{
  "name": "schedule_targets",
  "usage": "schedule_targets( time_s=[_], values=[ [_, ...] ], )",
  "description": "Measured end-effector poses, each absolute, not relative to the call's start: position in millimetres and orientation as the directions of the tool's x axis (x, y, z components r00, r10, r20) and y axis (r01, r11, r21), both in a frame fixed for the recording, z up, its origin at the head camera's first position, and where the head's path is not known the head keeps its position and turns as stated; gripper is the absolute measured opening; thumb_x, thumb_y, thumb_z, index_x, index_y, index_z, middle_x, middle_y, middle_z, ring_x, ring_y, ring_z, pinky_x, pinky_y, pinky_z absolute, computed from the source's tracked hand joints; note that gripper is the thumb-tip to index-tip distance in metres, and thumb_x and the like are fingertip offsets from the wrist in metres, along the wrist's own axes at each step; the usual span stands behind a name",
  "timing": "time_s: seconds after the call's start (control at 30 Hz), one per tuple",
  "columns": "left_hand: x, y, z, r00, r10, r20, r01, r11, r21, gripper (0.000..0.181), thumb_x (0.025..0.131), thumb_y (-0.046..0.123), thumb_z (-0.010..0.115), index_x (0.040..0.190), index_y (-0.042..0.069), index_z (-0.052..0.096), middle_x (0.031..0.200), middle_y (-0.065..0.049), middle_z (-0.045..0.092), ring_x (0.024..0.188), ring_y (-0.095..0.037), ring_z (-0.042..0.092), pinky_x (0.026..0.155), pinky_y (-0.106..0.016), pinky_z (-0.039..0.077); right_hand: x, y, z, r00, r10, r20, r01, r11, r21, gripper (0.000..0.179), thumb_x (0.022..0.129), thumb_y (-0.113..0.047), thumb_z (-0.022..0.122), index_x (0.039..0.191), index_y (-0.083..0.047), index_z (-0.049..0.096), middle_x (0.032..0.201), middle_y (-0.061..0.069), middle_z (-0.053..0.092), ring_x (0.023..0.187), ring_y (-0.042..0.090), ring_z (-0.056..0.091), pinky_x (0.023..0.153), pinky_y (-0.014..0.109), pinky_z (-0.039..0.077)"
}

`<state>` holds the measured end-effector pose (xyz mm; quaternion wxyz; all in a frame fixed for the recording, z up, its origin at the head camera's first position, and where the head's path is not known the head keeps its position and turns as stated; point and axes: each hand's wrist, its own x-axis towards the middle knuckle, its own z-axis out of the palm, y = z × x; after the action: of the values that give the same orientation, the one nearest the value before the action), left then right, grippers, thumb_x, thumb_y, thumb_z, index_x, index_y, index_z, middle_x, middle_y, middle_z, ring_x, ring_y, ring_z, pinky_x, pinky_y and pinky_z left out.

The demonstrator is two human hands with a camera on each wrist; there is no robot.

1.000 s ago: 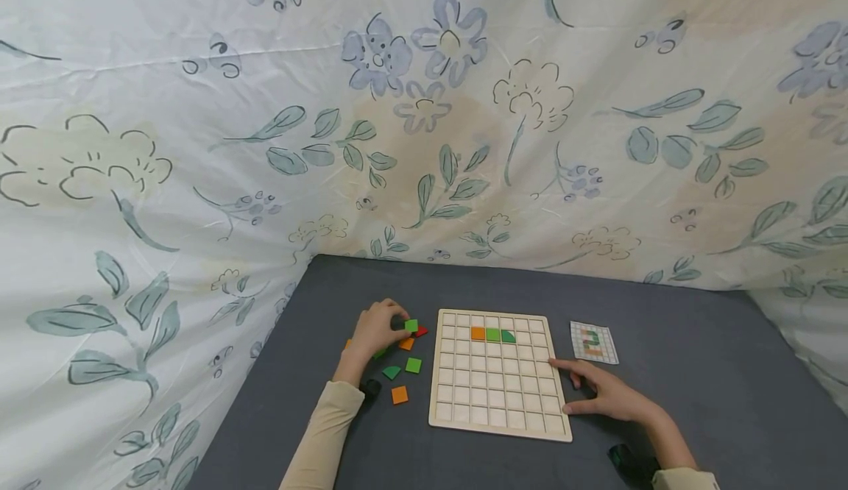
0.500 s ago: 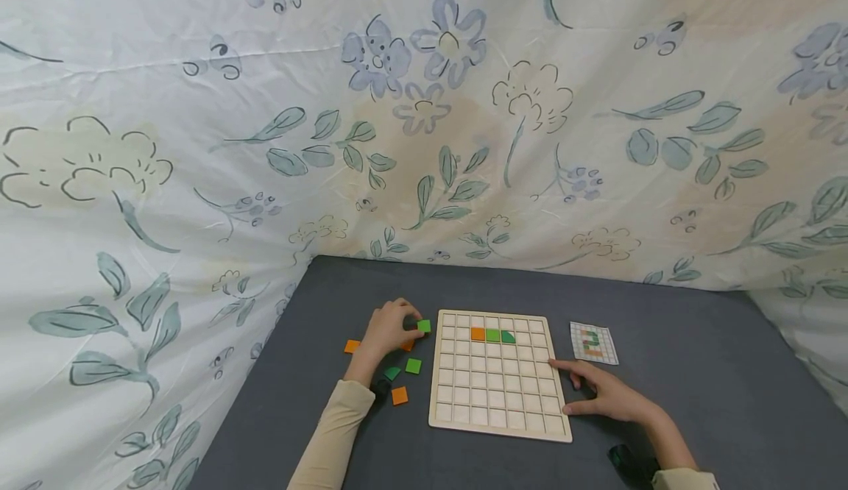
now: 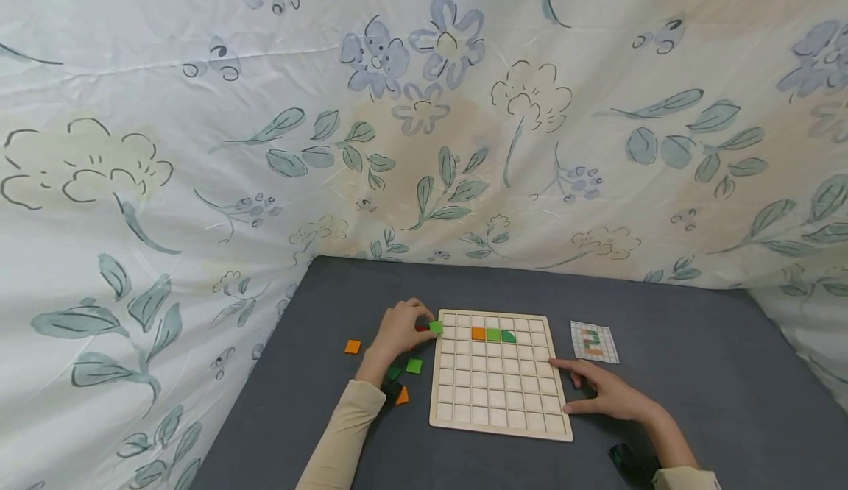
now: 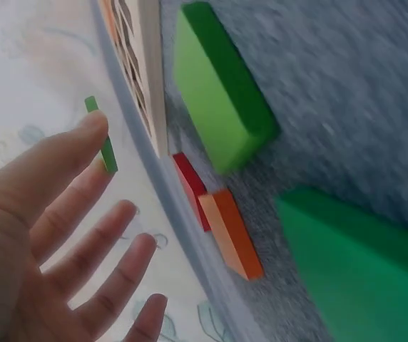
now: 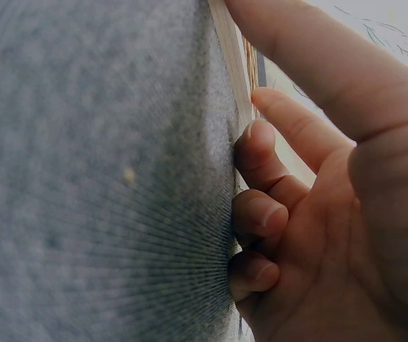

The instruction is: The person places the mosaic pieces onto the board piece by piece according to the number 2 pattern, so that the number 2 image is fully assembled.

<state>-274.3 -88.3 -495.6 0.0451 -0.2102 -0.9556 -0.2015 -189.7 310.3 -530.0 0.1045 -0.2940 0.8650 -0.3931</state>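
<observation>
My left hand [image 3: 397,332] pinches a light green square tile [image 3: 436,327] between thumb and index finger, over the left edge of a wooden grid board [image 3: 486,392]. In the left wrist view the tile stands edge-on and the other fingers are spread. An orange square [image 3: 478,334], a green square [image 3: 493,335] and a dark green rounded piece [image 3: 509,337] sit side by side in the board's second row. At the board's right edge, my right hand [image 3: 606,394] touches the rim with extended index finger and thumb. Its remaining fingers bend inward against the cloth in the right wrist view.
Loose tiles lie left of the board: orange squares [image 3: 353,346], a green square [image 3: 414,366], a dark green piece [image 3: 394,372] and a red one [image 4: 192,191]. The left arm partly covers some. A printed pattern card [image 3: 595,343] lies right of the board. Floral fabric [image 3: 424,144] hangs behind.
The left hand has carried the green tile rightward from the loose tiles to the board's left edge. My right hand stays in place at the opposite edge.
</observation>
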Motion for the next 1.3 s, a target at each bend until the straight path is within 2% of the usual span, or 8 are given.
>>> schedule_targets(
  time_s=[0.23,0.73,1.07,1.3],
  values=[
    [-273,-79,-495,-0.893,0.404,0.199,0.450,0.809,0.378,0.029,0.075,0.038,0.075,0.098,0.021,0.070,0.111,-0.001,0.059,0.101,-0.025,0.053,0.088,-0.050,0.042,-189,310,-530,-0.807,-0.589,0.047,-0.420,0.516,-0.747,0.071,0.079,-0.028,0.073,0.138,-0.005,0.042,0.084,0.007,0.042,0.070,0.015,0.038,0.051,0.025,0.029],
    [-275,-52,-492,-0.875,0.459,0.155,0.483,0.796,0.365,0.026,0.077,0.040,0.073,0.099,0.026,0.070,0.112,0.002,0.059,0.101,-0.023,0.054,0.087,-0.047,0.043,-188,309,-529,-0.799,-0.599,0.060,-0.429,0.496,-0.755,0.071,0.079,-0.025,0.073,0.138,-0.002,0.041,0.083,0.008,0.042,0.068,0.016,0.037,0.050,0.026,0.028],
    [-276,-34,-493,-0.863,0.492,0.110,0.494,0.778,0.389,0.024,0.079,0.043,0.070,0.100,0.032,0.069,0.115,0.005,0.057,0.107,-0.020,0.052,0.093,-0.048,0.040,-189,309,-528,-0.800,-0.597,0.053,-0.426,0.504,-0.751,0.071,0.079,-0.025,0.073,0.138,-0.002,0.041,0.082,0.008,0.042,0.067,0.017,0.037,0.049,0.025,0.028],
    [-275,-24,-492,-0.842,0.529,0.101,0.525,0.765,0.372,0.028,0.078,0.046,0.070,0.101,0.030,0.070,0.117,0.004,0.057,0.106,-0.021,0.052,0.091,-0.046,0.041,-189,309,-528,-0.798,-0.600,0.050,-0.424,0.502,-0.754,0.070,0.080,-0.025,0.073,0.138,-0.002,0.041,0.083,0.008,0.042,0.068,0.016,0.037,0.049,0.025,0.028]
  ],
)
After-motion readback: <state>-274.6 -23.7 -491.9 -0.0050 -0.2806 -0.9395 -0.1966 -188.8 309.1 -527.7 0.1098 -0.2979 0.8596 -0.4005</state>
